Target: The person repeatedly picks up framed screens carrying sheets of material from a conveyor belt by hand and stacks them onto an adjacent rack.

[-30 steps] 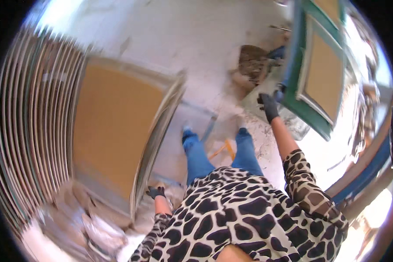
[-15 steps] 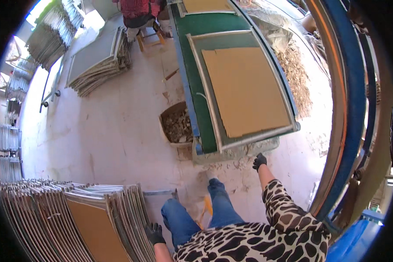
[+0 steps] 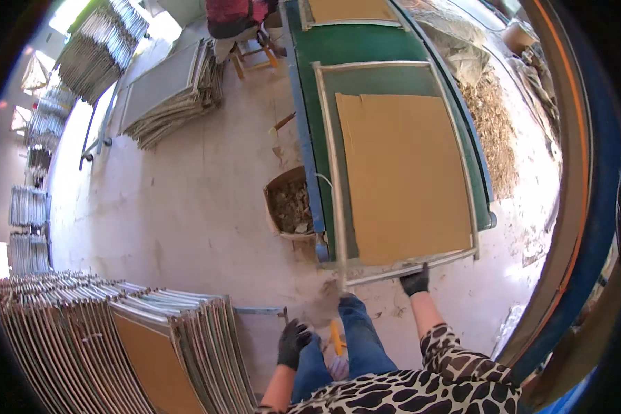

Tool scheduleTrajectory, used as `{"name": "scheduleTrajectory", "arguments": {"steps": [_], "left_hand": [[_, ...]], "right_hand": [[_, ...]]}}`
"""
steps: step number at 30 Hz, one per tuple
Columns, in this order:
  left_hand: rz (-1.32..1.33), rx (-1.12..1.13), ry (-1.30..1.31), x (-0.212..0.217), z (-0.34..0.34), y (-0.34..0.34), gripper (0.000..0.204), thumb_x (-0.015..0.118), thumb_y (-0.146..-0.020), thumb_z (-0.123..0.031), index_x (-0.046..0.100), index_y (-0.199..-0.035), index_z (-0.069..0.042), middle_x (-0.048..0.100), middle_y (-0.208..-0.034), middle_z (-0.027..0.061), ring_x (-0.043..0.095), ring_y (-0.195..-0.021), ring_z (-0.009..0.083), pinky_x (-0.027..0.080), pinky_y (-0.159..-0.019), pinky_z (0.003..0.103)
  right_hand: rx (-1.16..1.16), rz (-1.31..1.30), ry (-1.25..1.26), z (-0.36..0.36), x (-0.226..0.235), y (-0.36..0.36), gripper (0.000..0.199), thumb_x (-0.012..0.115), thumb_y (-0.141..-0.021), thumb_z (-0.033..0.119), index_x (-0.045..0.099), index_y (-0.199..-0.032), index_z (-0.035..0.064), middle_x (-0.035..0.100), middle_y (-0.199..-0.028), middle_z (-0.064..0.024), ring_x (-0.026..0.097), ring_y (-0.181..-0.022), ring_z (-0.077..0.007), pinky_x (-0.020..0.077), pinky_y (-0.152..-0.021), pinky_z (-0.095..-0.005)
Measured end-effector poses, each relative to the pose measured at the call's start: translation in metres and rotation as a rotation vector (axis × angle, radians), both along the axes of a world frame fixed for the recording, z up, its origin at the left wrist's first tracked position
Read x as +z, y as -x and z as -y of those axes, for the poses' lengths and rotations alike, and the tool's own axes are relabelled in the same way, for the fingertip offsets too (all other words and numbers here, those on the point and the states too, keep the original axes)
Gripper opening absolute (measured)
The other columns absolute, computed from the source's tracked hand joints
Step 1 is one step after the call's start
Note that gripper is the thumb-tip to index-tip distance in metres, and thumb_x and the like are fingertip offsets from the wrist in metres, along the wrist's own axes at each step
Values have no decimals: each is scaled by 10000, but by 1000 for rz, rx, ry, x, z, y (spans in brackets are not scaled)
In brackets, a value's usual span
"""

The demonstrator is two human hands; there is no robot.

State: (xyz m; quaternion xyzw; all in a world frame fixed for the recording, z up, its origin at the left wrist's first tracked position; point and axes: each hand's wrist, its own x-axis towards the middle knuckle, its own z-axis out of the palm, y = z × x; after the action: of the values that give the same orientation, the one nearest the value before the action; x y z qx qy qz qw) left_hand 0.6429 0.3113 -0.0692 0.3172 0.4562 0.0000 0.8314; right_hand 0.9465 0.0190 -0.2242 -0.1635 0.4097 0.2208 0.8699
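Note:
A light metal mesh frame [image 3: 333, 165] lies on the green conveyor belt [image 3: 359, 45], its near end sticking out past the belt's end toward me. A brown cardboard sheet [image 3: 407, 179] rests on the mesh. In a black glove, my right hand [image 3: 415, 280] is closed on the frame's near rail, right of its middle. My left hand [image 3: 294, 342], also gloved in black, is raised over my left thigh. Its fingers are loosely bent and apart, with nothing seen in them. It is nearest to the upright stack of frames [image 3: 62, 338] on my left.
A carton of scraps [image 3: 290, 207] stands left of the belt. Farther left lies a pile of frames [image 3: 169, 90], with more stacks along the wall. Another person [image 3: 234, 21] sits at the far end. A blue-edged machine [image 3: 593, 159] curves along the right.
The frame with the cardboard has come toward me, over the belt's end. My right hand has closed on its near rail. My left hand has left the stack and moved up and right.

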Motion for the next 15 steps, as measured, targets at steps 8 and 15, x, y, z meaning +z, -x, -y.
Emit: {"name": "scheduleTrajectory", "arguments": {"steps": [8, 15], "left_hand": [[42, -433, 319, -31, 128, -113, 312, 436, -885, -293, 469, -1125, -96, 563, -986, 58, 558, -818, 161, 470, -706, 301], [84, 113, 33, -17, 71, -90, 369, 382, -899, -371, 444, -1152, -109, 555, -1024, 69, 557, -865, 174, 474, -749, 319]], "right_hand": [[326, -233, -462, -237, 174, 76, 574, 485, -779, 509, 401, -1164, 92, 440, -1185, -158, 387, -1118, -360, 295, -915, -551], [843, -259, -511, -377, 226, 120, 575, 422, -827, 520, 297, -1229, 129, 441, -1192, -180, 482, -1020, -358, 402, -839, -507]]}}
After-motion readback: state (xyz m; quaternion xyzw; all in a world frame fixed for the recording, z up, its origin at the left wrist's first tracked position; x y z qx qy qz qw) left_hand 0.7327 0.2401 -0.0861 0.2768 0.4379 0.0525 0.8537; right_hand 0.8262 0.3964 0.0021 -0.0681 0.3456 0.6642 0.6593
